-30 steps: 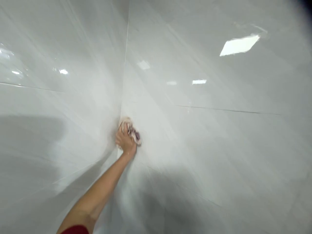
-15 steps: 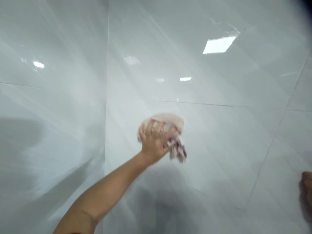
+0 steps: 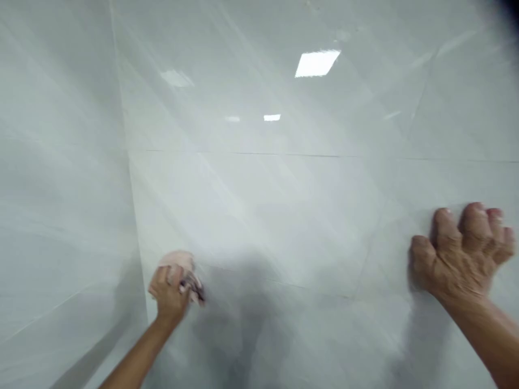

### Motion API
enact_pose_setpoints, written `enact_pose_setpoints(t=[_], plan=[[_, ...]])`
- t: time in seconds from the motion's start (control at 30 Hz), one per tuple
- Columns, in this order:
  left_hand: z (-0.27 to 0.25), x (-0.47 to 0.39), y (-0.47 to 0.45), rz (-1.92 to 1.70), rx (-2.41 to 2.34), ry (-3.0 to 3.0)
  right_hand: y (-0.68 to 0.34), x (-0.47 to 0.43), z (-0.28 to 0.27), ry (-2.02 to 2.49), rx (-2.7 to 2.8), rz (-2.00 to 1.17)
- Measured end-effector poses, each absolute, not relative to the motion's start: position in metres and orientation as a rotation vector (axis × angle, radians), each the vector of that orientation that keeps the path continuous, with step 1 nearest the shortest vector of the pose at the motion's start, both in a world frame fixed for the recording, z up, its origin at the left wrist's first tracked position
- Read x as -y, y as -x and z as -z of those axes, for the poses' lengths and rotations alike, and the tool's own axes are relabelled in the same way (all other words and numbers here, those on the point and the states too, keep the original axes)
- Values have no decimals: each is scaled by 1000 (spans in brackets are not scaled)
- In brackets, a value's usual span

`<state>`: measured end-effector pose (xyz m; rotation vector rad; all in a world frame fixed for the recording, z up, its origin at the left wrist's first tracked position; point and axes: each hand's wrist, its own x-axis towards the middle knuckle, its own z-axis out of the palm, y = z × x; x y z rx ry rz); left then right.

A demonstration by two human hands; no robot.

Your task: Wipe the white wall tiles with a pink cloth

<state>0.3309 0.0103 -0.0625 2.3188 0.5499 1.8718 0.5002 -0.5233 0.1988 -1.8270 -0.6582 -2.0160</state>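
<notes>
My left hand [image 3: 170,294] is closed around a crumpled pinkish cloth [image 3: 180,260] with a dark patterned end. It presses the cloth against the glossy pale tiled wall [image 3: 259,216], low and close to the corner on the left. Over on the right, my right hand [image 3: 462,259] rests on the same wall with its fingers spread and nothing in it.
A second tiled wall [image 3: 60,189] meets this one at a corner on the left. Thin joints [image 3: 284,154] run between the tiles. A bright ceiling light reflection [image 3: 318,64] shows on the upper surface, and soft shadows fall lower down.
My left hand has moved left and down with the cloth, towards the corner. The view has shifted right, and my right hand, only partly seen at the edge before, is now in full view.
</notes>
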Motion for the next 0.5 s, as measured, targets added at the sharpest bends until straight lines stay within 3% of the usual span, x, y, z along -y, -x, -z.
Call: enact_pose_setpoints(t=[0.13,0.3,0.4,0.5], plan=[[-59,-48,-327,-1891,-754,-2046,-511,533,-195,1908,613,2105],[-197,-5,-334,-2109,-464,-1941,-506,529,-196,2029,518,2163],[-229,60,-351,-2141,-278,-2011,-501,526,-197,2020,574,2230],[-214,133,-372,-2006,50,-2195,-500,526,-198,2007,590,2230]])
